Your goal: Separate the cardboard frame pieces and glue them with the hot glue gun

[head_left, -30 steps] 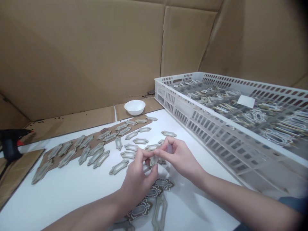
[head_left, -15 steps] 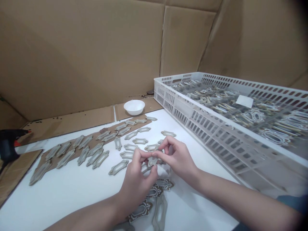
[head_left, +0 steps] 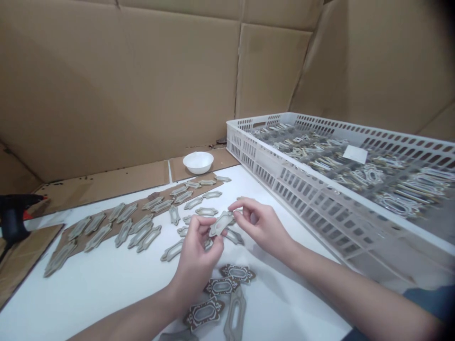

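Observation:
My left hand (head_left: 199, 251) pinches the near end of a small pale grey frame-shaped plate (head_left: 221, 223) with pointed ends. The plate is held tilted above the table, and its middle looks filled with a cloudy sheet. At its far end, the thumb and forefinger of my right hand (head_left: 263, 227) close on the tip. Just below my hands lie several brown plates with white scrollwork (head_left: 204, 312), beside a plain grey frame (head_left: 235, 315) with an open middle. Beyond my fingers, more plain grey frames (head_left: 206, 211) are spread out, some partly hidden.
A white slotted crate (head_left: 284, 175) full of similar frames stands at the right, with a white card (head_left: 355, 154) on top. A white bowl (head_left: 198, 162) sits at the back. A black glue gun (head_left: 14, 218) lies far left. Cardboard walls (head_left: 177, 85) enclose the table (head_left: 117, 293).
The plate has turned between my hands and now shows its broad face. My hands have moved slightly apart, uncovering more of the brown plates. The view has tilted up slightly.

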A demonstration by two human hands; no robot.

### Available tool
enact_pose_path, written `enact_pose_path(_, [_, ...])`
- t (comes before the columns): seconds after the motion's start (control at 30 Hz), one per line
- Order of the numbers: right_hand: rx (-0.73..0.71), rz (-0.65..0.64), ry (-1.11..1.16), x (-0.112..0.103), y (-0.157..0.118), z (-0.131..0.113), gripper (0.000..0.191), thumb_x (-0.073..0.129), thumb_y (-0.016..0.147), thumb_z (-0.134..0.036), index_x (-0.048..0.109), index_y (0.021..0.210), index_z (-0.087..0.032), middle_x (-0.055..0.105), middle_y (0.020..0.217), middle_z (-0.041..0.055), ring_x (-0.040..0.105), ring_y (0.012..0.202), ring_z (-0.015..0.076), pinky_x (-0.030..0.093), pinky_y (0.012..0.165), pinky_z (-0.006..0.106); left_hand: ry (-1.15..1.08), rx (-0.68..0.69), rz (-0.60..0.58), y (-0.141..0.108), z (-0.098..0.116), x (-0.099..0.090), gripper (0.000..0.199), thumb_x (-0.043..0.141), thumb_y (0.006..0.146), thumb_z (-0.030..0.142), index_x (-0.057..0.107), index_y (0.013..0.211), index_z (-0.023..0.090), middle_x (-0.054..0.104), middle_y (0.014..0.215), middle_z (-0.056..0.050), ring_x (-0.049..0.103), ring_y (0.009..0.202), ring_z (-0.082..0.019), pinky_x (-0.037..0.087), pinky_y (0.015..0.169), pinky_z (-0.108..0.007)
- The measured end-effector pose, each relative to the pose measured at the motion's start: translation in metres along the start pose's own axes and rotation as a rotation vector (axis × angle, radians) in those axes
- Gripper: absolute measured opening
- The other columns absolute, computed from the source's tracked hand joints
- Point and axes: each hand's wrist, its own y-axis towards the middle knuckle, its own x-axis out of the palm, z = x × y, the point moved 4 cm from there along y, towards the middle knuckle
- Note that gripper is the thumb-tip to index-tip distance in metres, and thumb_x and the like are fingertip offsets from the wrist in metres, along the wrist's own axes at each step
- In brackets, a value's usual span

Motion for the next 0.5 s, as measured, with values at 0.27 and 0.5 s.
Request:
enact_pose_path(0.27, [-0.038,-0.128,-0.108,0.0066,0.0008,0.0049,0.025,0.052,0.076,-0.022,0.056,0.100,-0.019,0.040,0.054,-0.0061,0.039,0.048,0.0080,0.031,0.050,0.019,-0.083,-0.081,0.012,0.0024,0.0051,-0.0028,0.023,0.053,0.074,0.025,0.037,0.089,0.021,0.049,0.084,0.000,0.050,0.067,-0.008,0.039,0.051,-0.018])
enact_pose_path(0.5, [-0.038,-0.102,-0.209,0.0054,0.0031,0.0091,0.018,0.055,0.074,-0.027,0.056,0.091,-0.020,0.044,0.055,-0.0053,0.042,0.051,0.0097,0.031,0.052,0.020,-0.062,-0.075,-0.031,0.0072,0.0088,-0.0018,0.022,0.050,0.076,0.026,0.036,0.093,0.022,0.052,0.088,-0.001,0.050,0.072,-0.010,0.041,0.057,-0.021])
